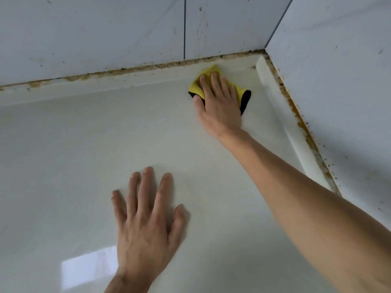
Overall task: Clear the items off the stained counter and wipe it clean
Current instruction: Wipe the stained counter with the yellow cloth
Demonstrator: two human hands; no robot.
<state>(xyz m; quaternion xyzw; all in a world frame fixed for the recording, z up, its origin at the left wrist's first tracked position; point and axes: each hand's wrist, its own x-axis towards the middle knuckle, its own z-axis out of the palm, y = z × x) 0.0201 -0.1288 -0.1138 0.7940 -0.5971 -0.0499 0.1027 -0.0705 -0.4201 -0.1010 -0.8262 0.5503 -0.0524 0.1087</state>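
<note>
Broadly, the pale glossy counter (63, 155) fills most of the view, running from the near edge to a far corner where two tiled walls meet. The far wall (95, 32) and the right wall (338, 70) are white tile flecked with small dark spots. A raised lip (105, 85) runs along the far wall and another along the right wall, and the seam above each is caked with brown-orange grime (296, 115), heaviest on the right side.

The right arm reaches diagonally from the near right toward the far corner. The right hand (220, 104) lies flat, fingers straight and slightly spread, pressing a yellow cloth with black edging (241, 92) onto the counter. The cloth sits under the fingers (213, 81) and palm, its yellow tip poking out past the fingertips toward the far lip and just touching it; black edges show at the thumb side and at the right side of the hand. Its long axis runs from the near right to the far left tip.

The left hand (146, 225) rests palm-down on bare counter in the near middle, fingers relaxed and spread, holding nothing, well apart from the cloth.

Open counter stretches to the left of both hands; to the right of the cloth a short stretch remains before the right lip.
</note>
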